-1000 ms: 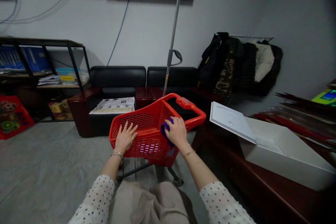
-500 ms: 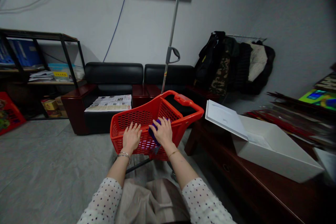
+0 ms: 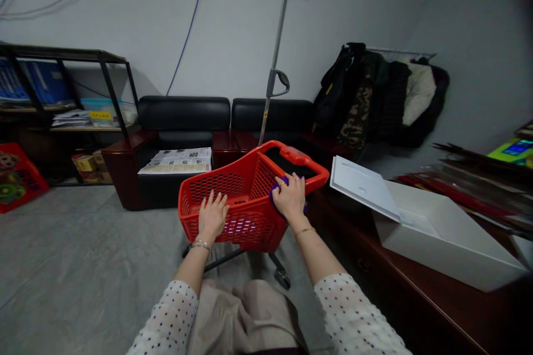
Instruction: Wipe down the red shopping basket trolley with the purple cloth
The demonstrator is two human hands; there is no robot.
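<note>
Clock read from the wearer's seat, twelve straight ahead. Red plastic shopping cart with a perforated basket [image 3: 254, 228] stands at twelve, just beyond the knees, side-on. Its long axis runs roughly nine to three, with the handle end skewed towards two: low nose at the left, red push handle [image 3: 296, 156] at the upper right.

Right hand [image 3: 290, 195] is at one o'clock, fingers bent over a crumpled purple cloth [image 3: 273, 194], cloth against the near rim where the basket rises into the handle. It is the nearer hand to the handle, which lies just beyond it, towards one.

Left hand [image 3: 212, 216] is at eleven, palm down at the near rim by the nose, fingers extended and a little spread, gripping nothing that I can see. Firmness of contact: cannot tell. Hands well apart, a stretch of bare near rim between them.

Key relation: the cart's near side spans both hands lengthwise, cloth at the handle end only.

Surroundings: grey metal pole [image 3: 278, 33] rises behind the basket, its foot hidden; black leather sofa [image 3: 183, 113] beyond, at eleven to twelve; white rectangular box [image 3: 449, 255] on a dark red-brown wooden table [image 3: 400, 283] at two to three.
</note>
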